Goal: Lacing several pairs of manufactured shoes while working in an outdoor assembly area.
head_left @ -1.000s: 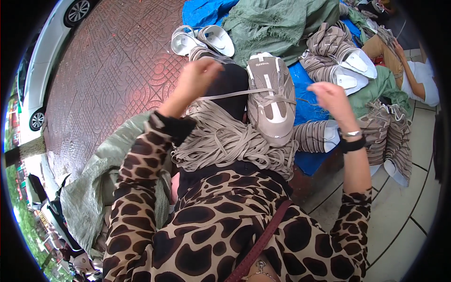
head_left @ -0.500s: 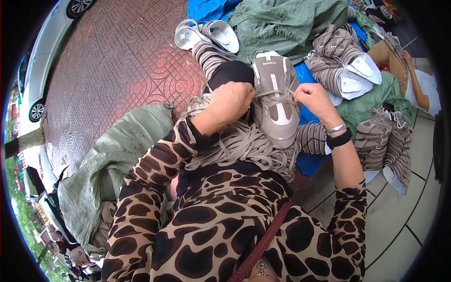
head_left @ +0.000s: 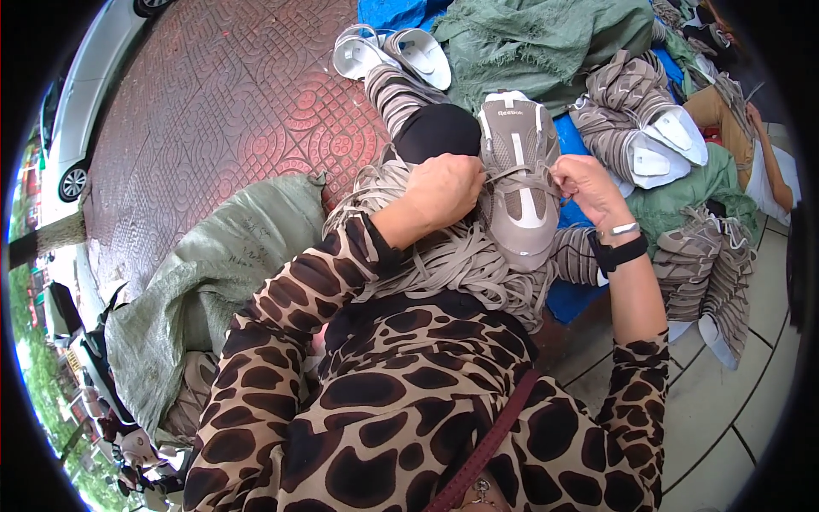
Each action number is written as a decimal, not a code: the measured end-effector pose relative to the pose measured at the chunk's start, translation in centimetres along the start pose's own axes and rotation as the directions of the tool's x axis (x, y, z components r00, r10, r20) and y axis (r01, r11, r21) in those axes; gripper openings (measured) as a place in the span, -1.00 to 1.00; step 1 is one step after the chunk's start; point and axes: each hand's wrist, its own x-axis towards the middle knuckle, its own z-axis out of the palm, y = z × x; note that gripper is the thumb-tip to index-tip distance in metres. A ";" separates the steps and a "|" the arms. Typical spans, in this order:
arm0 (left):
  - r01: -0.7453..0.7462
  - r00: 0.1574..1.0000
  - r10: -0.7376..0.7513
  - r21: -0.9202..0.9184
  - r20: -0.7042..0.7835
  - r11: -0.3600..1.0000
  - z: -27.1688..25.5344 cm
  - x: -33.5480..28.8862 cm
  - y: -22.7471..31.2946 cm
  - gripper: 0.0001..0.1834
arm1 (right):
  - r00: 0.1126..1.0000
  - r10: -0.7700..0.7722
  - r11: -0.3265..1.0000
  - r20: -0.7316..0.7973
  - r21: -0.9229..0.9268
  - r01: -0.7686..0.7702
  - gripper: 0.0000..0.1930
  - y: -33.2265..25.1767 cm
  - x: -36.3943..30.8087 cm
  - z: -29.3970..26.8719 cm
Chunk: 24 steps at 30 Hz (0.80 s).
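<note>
A taupe sneaker upper (head_left: 522, 232) with white strips lies before me, its toe pointing toward my body. My left hand (head_left: 442, 193) is closed in a pinch on a flat beige shoelace (head_left: 522, 181) at the upper's left side. On the right side, my right hand (head_left: 589, 183) pinches the same lace's other part, thumb against fingers. Between them the lace crosses the front of the upper. A heap of loose beige laces (head_left: 461, 266) rests on my lap, under the upper and my left wrist. My black-covered knee (head_left: 439, 134) shows behind the left hand.
Stacked striped uppers with white linings (head_left: 644, 119) lie at right, with more stacks (head_left: 704, 277) on the tiles. White-lined uppers (head_left: 397, 55) stand far left. Green sacking (head_left: 546, 43) and a woven sack (head_left: 230, 247) flank me. Another person's arm (head_left: 768, 162) shows far right.
The whole view has shifted slightly, so the scene sits farther right. Both hands stay closed on the lace; the right-hand fingers have turned a little and sit slightly lower beside the upper.
</note>
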 end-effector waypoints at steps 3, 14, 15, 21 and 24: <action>0.021 1.000 -0.021 0.013 0.004 1.000 0.1 -0.1 0.2 -0.72 | 0.999 0.013 0.994 0.051 0.105 -0.018 -0.82 0.5 0.2 -0.4; 0.025 0.999 -0.025 0.008 -0.024 1.000 0.1 -0.2 0.5 -0.73 | 0.999 -0.007 0.997 -0.040 -0.079 0.003 -0.80 0.0 -0.2 1.0; 0.022 0.999 -0.022 -0.006 -0.035 1.000 0.1 -0.2 0.6 -0.73 | 0.999 0.032 0.999 -0.025 -0.002 -0.032 -0.81 0.2 0.0 0.6; -0.009 0.999 0.010 0.036 -0.034 0.999 1.0 0.2 0.7 -0.73 | 0.999 -0.008 0.999 -0.044 -0.038 0.007 -0.82 1.1 0.2 0.7; 0.024 1.000 -0.024 0.090 0.005 0.996 0.8 0.3 1.2 -0.75 | 0.971 -0.219 0.921 -0.100 -0.350 0.172 -0.81 0.9 -0.2 2.1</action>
